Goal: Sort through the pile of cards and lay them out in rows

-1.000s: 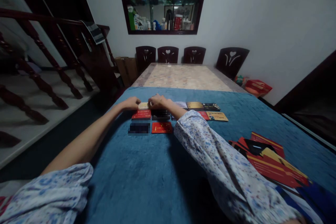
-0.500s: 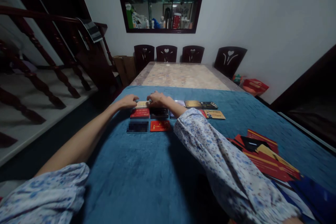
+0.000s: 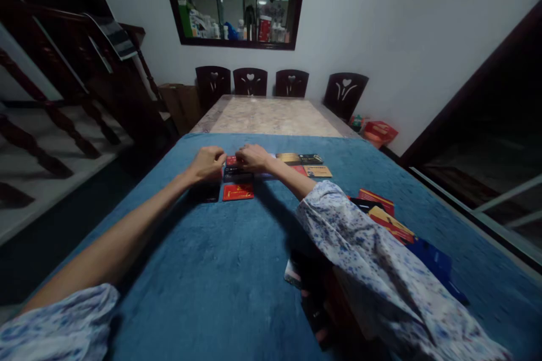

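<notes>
Small flat cards lie in rows on the blue cloth (image 3: 203,265). My left hand (image 3: 207,162) is closed at the left end of the rows, above a dark card (image 3: 208,194); what its fingers hold is hidden. Beside it, my right hand (image 3: 254,158) bends its fingers down over a red card (image 3: 231,161) in the back row; its fingertips are too small to read. A black card (image 3: 237,174) lies just below, and a red and gold card (image 3: 238,192) in the front row. Farther right are a gold card (image 3: 288,158), a black card (image 3: 311,159) and a yellow card (image 3: 318,171).
A loose pile of red, yellow and blue cards (image 3: 392,224) lies at the right. Dark cards (image 3: 315,316) lie partly under my right sleeve. Beyond the cloth is the bare stone tabletop (image 3: 271,115), with chairs (image 3: 249,82) behind it.
The view has swung right. My left hand has moved in toward my right hand and its fingers have drawn together. A red card now shows between the hands; the pale card seen there before is hidden.
</notes>
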Tool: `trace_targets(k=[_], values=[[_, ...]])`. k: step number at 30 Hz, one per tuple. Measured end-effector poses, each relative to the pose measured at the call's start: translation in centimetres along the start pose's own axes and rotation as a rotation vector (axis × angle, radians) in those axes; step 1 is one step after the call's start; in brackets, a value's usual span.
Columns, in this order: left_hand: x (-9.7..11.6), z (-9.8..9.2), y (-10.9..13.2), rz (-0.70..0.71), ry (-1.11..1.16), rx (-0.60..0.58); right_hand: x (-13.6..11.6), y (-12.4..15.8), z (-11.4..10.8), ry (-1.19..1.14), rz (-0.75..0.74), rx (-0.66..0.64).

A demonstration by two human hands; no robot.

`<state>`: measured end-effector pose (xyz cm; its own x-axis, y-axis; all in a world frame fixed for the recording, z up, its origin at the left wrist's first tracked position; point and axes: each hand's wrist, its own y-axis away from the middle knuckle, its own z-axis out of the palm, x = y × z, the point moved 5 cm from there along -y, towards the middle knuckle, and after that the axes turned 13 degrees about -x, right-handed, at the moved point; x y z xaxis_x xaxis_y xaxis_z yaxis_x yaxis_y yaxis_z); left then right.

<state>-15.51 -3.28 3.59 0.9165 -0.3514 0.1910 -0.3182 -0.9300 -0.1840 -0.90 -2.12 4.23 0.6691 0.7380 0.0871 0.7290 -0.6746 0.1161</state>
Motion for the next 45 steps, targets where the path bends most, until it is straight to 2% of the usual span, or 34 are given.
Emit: trace_targets(k=[2, 6, 9, 15, 22, 31, 38, 45], values=[[2.4, 0.6, 0.3, 0.073, 0.036, 0.025, 0.3, 1.8, 0.3, 0.004, 0.024, -0.005], [7.2, 2.1, 0.7, 0.225, 0.099, -0.004, 1.1, 6.1, 0.5, 0.020, 0.084, -0.035], [10.2, 3.4, 0.9, 0.281, 0.099, -0.025, 2.0, 9.5, 0.7, 0.043, 0.139, -0.044], [15.3, 6.0, 1.0, 0.375, 0.084, -0.052, 4.6, 15.5, 2.6, 0.045, 0.278, -0.057], [20.6, 7.9, 1.4, 0.487, 0.069, -0.096, 7.2, 20.9, 5.0, -0.032, 0.365, 0.004], [25.2, 9.1, 2.4, 0.585, -0.032, -0.156, 8.7, 26.1, 8.1, -0.232, 0.365, 0.145], [27.7, 9.1, 3.9, 0.558, -0.080, -0.219, 9.3, 27.3, 10.2, -0.270, 0.250, 0.263], [29.0, 9.3, 4.6, 0.511, -0.080, -0.273, 9.0, 27.2, 10.6, -0.326, 0.156, 0.201]])
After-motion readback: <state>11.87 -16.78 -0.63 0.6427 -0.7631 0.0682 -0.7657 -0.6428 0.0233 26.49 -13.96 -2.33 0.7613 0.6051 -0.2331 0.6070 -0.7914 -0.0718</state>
